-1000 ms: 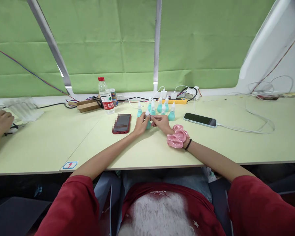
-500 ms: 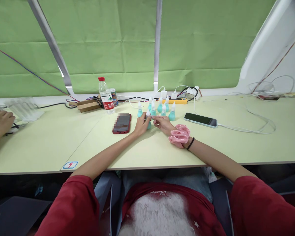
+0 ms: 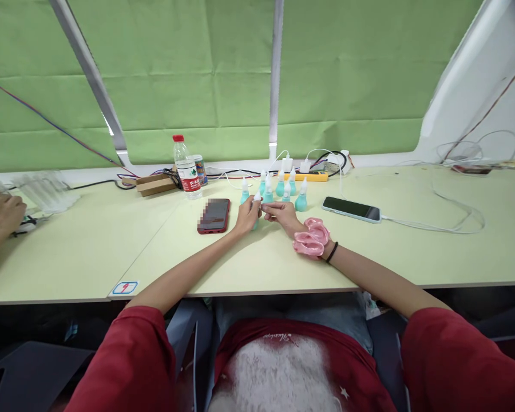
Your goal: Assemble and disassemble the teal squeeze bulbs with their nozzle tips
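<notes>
My left hand (image 3: 248,216) is closed around a teal bulb nasal aspirator (image 3: 257,197). Its white tip points up above the fingers, and most of the bulb is hidden. From the other side, the pinched fingertips of my right hand (image 3: 281,213) meet it just below the tip; whatever they hold is too small to make out. Just behind both hands stand several more bulb aspirators (image 3: 301,197), upright, teal with translucent pointed tips. A pink scrunchie (image 3: 311,237) and a dark band circle my right wrist.
A red-cased phone (image 3: 213,216) lies left of my hands, a charging phone (image 3: 352,209) to the right. Behind are a water bottle (image 3: 189,171), a can (image 3: 199,169), a cardboard tray (image 3: 155,185), a yellow-orange device (image 3: 315,176) and cables. Another person's hand (image 3: 0,220) is at far left.
Both my hands have shifted slightly left with the held aspirator. My right fingertips have come in closer against it. The standing aspirators stay in place.
</notes>
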Demonstrator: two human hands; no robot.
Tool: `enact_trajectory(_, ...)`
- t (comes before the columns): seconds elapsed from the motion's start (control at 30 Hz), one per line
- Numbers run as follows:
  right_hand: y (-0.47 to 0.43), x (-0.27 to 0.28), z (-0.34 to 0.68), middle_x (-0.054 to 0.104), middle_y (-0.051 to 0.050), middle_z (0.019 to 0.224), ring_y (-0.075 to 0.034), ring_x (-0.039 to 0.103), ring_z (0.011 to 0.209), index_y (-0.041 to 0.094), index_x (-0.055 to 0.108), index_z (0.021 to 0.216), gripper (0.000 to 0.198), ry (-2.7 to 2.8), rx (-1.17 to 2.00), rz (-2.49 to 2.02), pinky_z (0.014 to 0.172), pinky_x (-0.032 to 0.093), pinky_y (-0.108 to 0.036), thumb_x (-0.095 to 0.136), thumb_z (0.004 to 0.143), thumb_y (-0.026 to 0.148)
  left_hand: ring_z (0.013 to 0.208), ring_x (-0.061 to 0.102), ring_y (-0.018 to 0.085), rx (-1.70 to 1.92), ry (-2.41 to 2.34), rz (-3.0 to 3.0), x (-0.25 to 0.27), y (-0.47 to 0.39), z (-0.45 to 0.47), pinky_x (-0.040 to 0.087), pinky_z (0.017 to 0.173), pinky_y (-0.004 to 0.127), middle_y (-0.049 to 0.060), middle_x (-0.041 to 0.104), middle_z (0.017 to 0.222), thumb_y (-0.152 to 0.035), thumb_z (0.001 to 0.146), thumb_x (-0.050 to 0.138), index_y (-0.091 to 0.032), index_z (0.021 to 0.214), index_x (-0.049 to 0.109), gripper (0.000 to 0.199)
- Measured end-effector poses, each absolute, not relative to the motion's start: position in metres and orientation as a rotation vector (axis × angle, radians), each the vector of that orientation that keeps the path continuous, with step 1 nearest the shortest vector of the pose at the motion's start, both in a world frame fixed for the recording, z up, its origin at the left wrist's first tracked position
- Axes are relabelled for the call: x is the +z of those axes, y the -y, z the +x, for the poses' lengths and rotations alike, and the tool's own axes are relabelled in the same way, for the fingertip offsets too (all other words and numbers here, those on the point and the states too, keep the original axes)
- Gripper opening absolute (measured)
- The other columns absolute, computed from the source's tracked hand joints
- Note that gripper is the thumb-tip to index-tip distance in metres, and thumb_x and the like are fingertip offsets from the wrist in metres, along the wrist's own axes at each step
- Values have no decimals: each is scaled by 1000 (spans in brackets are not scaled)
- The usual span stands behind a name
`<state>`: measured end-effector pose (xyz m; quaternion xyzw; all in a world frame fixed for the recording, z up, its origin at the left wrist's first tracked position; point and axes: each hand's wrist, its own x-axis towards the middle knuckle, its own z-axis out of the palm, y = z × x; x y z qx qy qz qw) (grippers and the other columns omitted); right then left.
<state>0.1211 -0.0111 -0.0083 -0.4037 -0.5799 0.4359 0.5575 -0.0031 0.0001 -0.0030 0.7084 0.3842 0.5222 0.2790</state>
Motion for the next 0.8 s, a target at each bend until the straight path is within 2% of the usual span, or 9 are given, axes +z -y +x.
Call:
enact_trajectory(0.1,14,-8,119,60,1,49,-11,54,44,13,66,72,23,1435,880,-934,48,44,-23,66,60,33,43,46,9,1340,-1020,1854,-3,-6,-5,34,46,20,-4,46,45,-26,81,34,-14,83,56,25)
enact_trajectory(0.23,15,-11,119,60,0,48,-12,55,43,16,68,71,20,1556,668,-941,46,41,-23,61,63,34,41,45,7,1238,-1007,1823,-4,-12,-7,37,45,20,-5,49,49,-33,85,38,-11,81,56,28)
enact_trajectory(0.37,14,-12,123,58,2,45,-11,51,42,19,69,68,15,1689,463,-970,49,39,-23,58,67,30,50,50,7,1143,-1009,1819,-5,-15,-10,44,50,21,-1,54,64,-35,85,42,-10,83,54,29)
enact_trajectory(0.53,14,-12,125,60,1,49,-12,53,48,20,68,74,15,1813,273,-1017,55,39,-23,56,70,25,67,56,11,1068,-1024,1802,-6,-17,-11,48,59,27,3,57,83,-32,84,44,-11,94,53,25)
enact_trajectory(0.8,16,-15,124,60,1,50,-13,56,50,18,65,84,19,1892,104,-1070,58,39,-23,50,74,22,75,57,13,1015,-1042,1766,-9,-21,-12,49,64,30,5,57,91,-30,84,45,-11,99,52,25)
